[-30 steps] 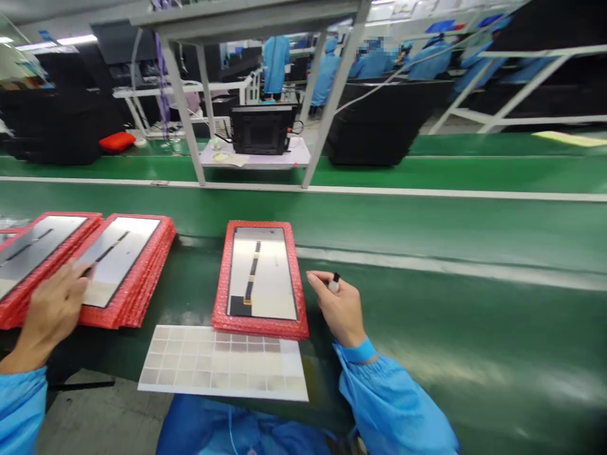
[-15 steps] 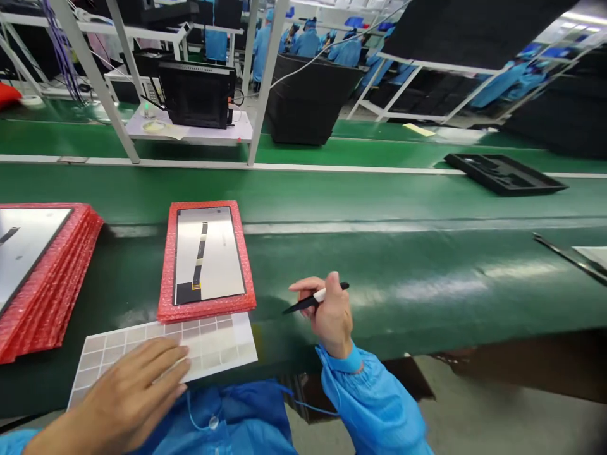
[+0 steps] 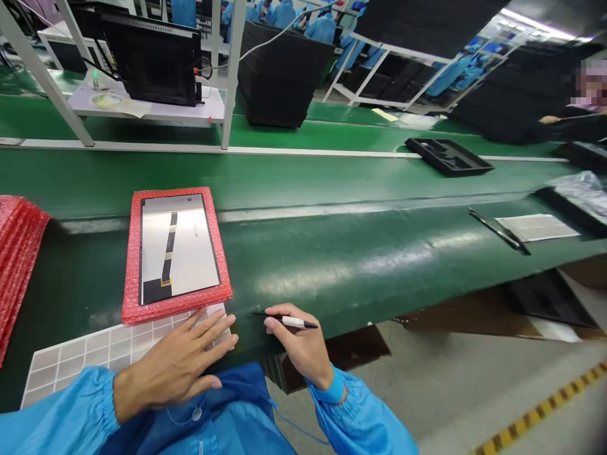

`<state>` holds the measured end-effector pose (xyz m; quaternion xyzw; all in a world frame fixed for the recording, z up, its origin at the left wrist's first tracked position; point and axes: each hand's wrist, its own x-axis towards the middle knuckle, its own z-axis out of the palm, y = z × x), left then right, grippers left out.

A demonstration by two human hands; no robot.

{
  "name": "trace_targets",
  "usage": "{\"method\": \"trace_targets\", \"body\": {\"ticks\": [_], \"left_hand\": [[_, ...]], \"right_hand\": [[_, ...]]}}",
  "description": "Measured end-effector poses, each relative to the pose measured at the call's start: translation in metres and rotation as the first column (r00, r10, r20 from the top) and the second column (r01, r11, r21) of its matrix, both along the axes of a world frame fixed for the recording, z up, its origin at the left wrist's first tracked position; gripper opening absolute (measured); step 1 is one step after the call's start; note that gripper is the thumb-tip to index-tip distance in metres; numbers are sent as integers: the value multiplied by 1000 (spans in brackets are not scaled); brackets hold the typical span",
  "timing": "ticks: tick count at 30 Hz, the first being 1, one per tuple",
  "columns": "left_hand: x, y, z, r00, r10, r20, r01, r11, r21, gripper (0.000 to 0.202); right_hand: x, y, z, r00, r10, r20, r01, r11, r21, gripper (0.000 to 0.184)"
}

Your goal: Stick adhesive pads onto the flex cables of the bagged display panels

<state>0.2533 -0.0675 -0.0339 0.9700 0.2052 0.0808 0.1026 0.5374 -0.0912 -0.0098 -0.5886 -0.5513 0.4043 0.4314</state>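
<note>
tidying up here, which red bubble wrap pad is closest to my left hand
The lone pad carrying a display panel with a dark ribbon strip, right above your left hand. The others sit piled in a stack at the far left.

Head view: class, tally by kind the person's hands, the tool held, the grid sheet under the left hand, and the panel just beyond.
Hands: 2 (left hand, right hand)
Pointed black-and-white tool: 1
White grid sheet: 1
Display panel: 1
Total: 5
</note>
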Motion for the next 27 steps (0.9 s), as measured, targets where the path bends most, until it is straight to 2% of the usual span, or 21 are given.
{"method": "trace_targets", "body": {"ticks": [2,5,7,11,14,17,19,21,23,27], "left_hand": [[-6,2,0,1000,-13,-11,13,1000,-3,71],[-15,3,1,999,-24,-24,24,1000,0,71],[-22,4,3,999,-29,-28,30,999,13,70],[-26,6,8,999,-35,-5,35,997,72,66],[-11,8,12,998,-51,42,45,992,121,59],[15,12,13,997,-15,82,9,997,71,53],[28,16,11,996,24,81,-25,1000,14,50],[35,19,7,996,42,73,-40,999,-28,50],[36,21,3,996,49,76,-45,998,-49,51],[32,22,1,995,53,86,-46,996,-80,50]], "right_hand": [[-3,-3,-6,993,114,-3,-112,983,143,10],[-3,-6,-17,943,322,81,-331,894,302,21],[0,-7,-23,922,350,166,-387,851,355,28],[8,-9,-28,938,290,191,-344,849,401,30],[7,-5,-22,971,194,142,-233,905,357,21],[5,7,-15,997,64,50,-72,980,187,10],[5,14,-12,999,20,-33,-19,999,43,12],[6,20,-12,997,13,-72,-17,999,-45,13],[6,23,-12,998,41,-37,-43,998,-49,10],[3,24,-13,993,102,55,-104,994,33,4]]}}
